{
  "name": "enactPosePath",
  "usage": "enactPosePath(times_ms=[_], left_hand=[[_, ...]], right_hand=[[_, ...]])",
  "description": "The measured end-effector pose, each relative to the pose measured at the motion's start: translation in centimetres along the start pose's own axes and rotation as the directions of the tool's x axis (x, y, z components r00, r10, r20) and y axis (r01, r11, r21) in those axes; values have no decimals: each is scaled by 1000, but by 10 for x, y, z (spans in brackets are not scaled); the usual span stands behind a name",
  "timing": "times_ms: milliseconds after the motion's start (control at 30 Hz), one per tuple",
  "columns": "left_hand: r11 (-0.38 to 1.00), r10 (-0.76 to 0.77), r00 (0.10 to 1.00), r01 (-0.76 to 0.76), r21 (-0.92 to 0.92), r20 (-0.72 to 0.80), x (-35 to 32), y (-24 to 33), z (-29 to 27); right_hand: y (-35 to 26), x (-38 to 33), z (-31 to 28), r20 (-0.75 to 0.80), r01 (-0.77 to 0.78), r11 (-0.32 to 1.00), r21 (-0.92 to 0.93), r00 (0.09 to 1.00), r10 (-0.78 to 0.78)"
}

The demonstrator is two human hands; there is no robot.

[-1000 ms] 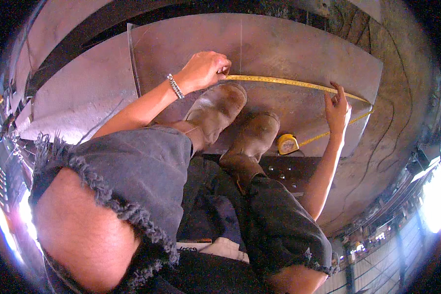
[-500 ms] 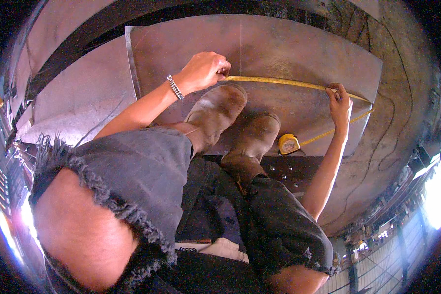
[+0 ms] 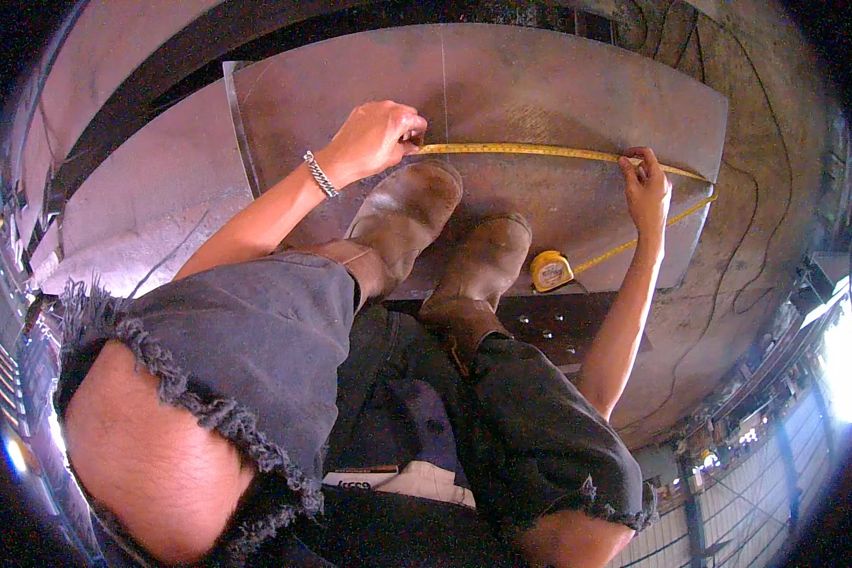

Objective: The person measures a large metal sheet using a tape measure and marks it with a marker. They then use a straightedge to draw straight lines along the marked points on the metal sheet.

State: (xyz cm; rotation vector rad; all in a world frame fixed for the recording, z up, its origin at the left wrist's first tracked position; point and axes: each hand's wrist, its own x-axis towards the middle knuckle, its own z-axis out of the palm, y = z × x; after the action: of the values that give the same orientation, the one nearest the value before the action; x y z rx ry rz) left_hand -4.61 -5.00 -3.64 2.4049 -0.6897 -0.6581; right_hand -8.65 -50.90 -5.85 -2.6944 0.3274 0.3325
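Note:
A yellow tape measure blade (image 3: pixel 521 150) stretches across a brown metal plate (image 3: pixel 350 76). My left hand (image 3: pixel 374 139), with a chain bracelet on its wrist, is closed and pinches the blade's left end. Further right, my right hand (image 3: pixel 647 189) is closed too, its thumb and fingers on the blade. Beyond that hand the blade runs to the plate's right edge, bends there and comes back to the yellow tape measure case (image 3: pixel 551 272). The case rests on the plate beside my right boot (image 3: pixel 488 251). A thin line crosses the plate near my left hand.
My left boot (image 3: pixel 412 208) stands on the plate just below the blade. Another plate (image 3: pixel 161 180) lies at the left. A dark plate with several bolts (image 3: pixel 547 333) sits below the case. Thin cables (image 3: pixel 757 204) trail over the floor at the right.
Both hands still hold the blade in the same places on the plate. The whole view has shifted slightly, so everything appears a little further left.

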Motion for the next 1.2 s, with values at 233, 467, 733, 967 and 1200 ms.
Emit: enactPosePath(times_ms=[233,467,733,967,1200], left_hand=[[999,40,999,-41,10,25,2,-9,8],[998,2,999,-5,62,51,6,2,-1],[998,48,999,-48,40,-13,9,18,-3],[1000,-7,998,7,-2,65,11,17,-8],[999,5,998,-7,39,56,7,18,-10]], right_hand=[[12,-2,3,-34,24,998,60,999,-22],[-7,-10,-14,-58,-80,997,21,995,81],[83,-7,-39,-487,-301,951,65,823,294],[88,-35,-47,-554,-571,801,178,615,561],[33,-63,-16,-460,-355,914,198,790,406]])
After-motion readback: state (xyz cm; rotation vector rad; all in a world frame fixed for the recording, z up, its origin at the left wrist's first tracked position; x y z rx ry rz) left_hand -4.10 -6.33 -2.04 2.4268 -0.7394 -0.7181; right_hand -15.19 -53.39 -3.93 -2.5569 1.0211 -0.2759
